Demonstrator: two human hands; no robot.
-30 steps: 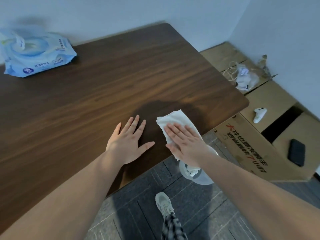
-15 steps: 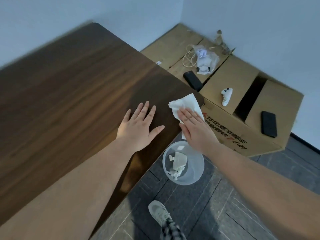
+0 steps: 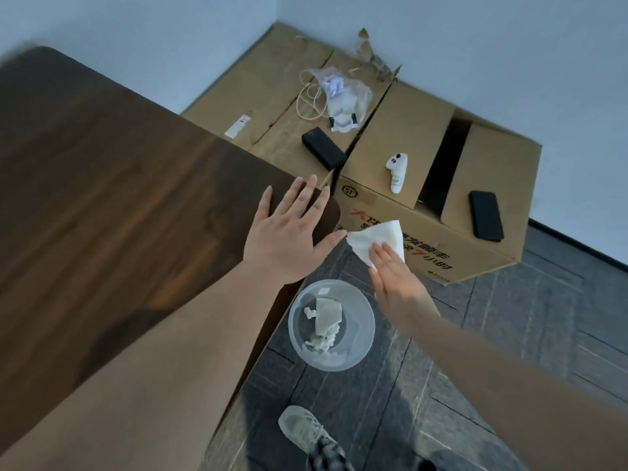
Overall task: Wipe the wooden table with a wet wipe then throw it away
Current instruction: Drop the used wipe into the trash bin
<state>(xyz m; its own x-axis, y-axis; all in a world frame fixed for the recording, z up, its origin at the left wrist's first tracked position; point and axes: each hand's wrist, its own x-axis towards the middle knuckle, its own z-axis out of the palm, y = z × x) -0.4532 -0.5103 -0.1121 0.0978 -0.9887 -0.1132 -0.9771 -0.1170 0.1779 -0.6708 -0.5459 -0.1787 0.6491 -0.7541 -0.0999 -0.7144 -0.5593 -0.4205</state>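
While the left hand [image 3: 287,239] lies flat with fingers spread on the corner of the wooden counter [image 3: 119,198], the right hand [image 3: 396,283] holds one wet wipe [image 3: 377,237] past the counter's edge, above the floor. One clear bin [image 3: 331,324] below holds used wipes. Two cardboard boxes [image 3: 407,137] carry two dark phones.

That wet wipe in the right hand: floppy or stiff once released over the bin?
Probably floppy: the wet wipe sags and creases past the right hand. Likely light, since flat fingers alone carry it. It may cling rather than drop cleanly, and the clear bin sits slightly left of it.
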